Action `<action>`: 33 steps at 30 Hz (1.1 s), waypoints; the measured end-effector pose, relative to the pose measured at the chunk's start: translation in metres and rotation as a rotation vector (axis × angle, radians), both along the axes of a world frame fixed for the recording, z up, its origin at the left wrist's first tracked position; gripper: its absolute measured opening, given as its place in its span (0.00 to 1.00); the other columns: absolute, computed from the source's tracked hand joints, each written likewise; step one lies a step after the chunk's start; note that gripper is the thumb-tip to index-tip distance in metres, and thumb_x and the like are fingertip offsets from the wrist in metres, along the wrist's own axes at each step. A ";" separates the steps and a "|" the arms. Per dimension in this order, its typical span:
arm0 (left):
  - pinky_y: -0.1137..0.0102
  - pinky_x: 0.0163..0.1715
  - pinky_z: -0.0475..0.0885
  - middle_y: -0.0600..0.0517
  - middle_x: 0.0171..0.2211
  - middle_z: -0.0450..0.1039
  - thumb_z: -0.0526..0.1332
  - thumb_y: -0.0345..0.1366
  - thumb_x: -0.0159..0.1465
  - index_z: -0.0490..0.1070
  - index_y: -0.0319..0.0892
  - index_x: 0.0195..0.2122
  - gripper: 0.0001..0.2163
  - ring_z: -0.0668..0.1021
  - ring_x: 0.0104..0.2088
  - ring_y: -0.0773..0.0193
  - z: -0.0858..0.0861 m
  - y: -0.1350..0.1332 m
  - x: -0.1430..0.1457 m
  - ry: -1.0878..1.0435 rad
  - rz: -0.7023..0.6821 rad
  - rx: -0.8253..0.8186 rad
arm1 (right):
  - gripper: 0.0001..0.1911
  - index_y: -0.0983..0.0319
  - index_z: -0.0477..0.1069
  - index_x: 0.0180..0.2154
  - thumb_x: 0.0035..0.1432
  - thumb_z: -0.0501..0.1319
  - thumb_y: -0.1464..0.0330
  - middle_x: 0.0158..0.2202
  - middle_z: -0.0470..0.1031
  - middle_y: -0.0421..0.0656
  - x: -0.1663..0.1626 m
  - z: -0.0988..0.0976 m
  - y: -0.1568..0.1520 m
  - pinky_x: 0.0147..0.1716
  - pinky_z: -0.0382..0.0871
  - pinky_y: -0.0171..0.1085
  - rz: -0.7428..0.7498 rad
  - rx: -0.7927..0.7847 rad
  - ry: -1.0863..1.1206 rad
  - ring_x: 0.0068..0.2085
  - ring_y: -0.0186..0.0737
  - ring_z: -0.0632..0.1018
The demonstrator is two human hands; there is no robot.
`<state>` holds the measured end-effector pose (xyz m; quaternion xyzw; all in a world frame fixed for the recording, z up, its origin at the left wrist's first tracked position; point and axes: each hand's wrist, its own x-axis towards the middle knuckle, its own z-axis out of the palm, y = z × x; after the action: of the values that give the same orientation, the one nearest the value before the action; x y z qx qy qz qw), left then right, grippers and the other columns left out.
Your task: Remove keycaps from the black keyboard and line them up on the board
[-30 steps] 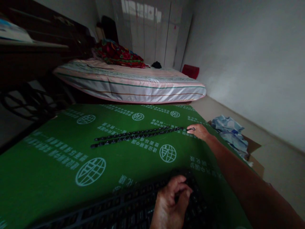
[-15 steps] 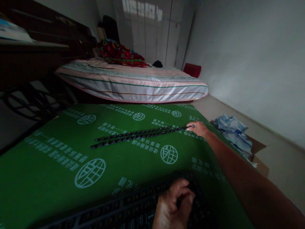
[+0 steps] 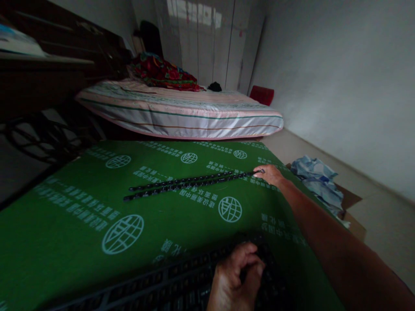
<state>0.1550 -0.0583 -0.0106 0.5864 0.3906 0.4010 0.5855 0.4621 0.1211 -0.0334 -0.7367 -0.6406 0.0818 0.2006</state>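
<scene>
Two long, thin black strips [image 3: 181, 185] made of small knobbly segments lie nearly side by side on the green printed board [image 3: 181, 224]. At their right end my right hand [image 3: 267, 173] pinches a strip tip between thumb and fingers. My left hand [image 3: 236, 276] hovers over or rests on the right part of a black keyboard-like tray [image 3: 139, 289] with rows of small slots. Its fingers are curled in toward the thumb, and whatever they hold, if anything, is hidden. The lower edge of the view cuts off the tray.
Beyond the board stands a bed with a striped sheet [image 3: 194, 112] and a red patterned blanket [image 3: 165, 73]. Blue and white cloth [image 3: 314, 177] lies on cardboard at the right. A dark metal wheel frame [image 3: 35, 134] stands at the left, and a white wall [image 3: 350, 77] at the right.
</scene>
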 end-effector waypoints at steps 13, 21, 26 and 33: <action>0.76 0.31 0.74 0.54 0.25 0.79 0.61 0.33 0.53 0.72 0.45 0.36 0.09 0.79 0.27 0.65 -0.001 -0.001 0.000 0.000 0.010 0.005 | 0.15 0.56 0.76 0.40 0.47 0.63 0.61 0.33 0.78 0.38 0.001 -0.001 0.000 0.34 0.68 0.33 -0.017 0.012 0.014 0.32 0.35 0.76; 0.75 0.31 0.74 0.53 0.26 0.79 0.61 0.37 0.55 0.72 0.45 0.38 0.10 0.79 0.27 0.65 -0.008 0.000 0.000 0.008 -0.008 0.008 | 0.16 0.57 0.75 0.40 0.48 0.63 0.59 0.24 0.75 0.36 -0.006 0.006 -0.006 0.24 0.66 0.31 -0.070 0.011 0.087 0.20 0.31 0.72; 0.75 0.33 0.73 0.54 0.27 0.79 0.60 0.33 0.56 0.71 0.44 0.39 0.09 0.79 0.29 0.66 -0.005 0.002 -0.002 0.023 -0.071 0.035 | 0.22 0.61 0.74 0.37 0.56 0.53 0.52 0.23 0.75 0.39 -0.009 0.014 -0.018 0.16 0.62 0.30 -0.146 0.038 0.161 0.12 0.27 0.67; 0.76 0.31 0.72 0.53 0.28 0.78 0.60 0.32 0.55 0.72 0.42 0.37 0.09 0.79 0.30 0.65 0.003 0.003 0.000 -0.007 -0.052 -0.047 | 0.31 0.63 0.74 0.34 0.59 0.42 0.48 0.23 0.75 0.44 -0.025 0.035 -0.067 0.22 0.66 0.33 -0.220 0.036 0.155 0.16 0.33 0.73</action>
<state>0.1549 -0.0555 -0.0075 0.5810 0.3825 0.3784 0.6107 0.4376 0.0542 0.0015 -0.7902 -0.5399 0.1046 0.2705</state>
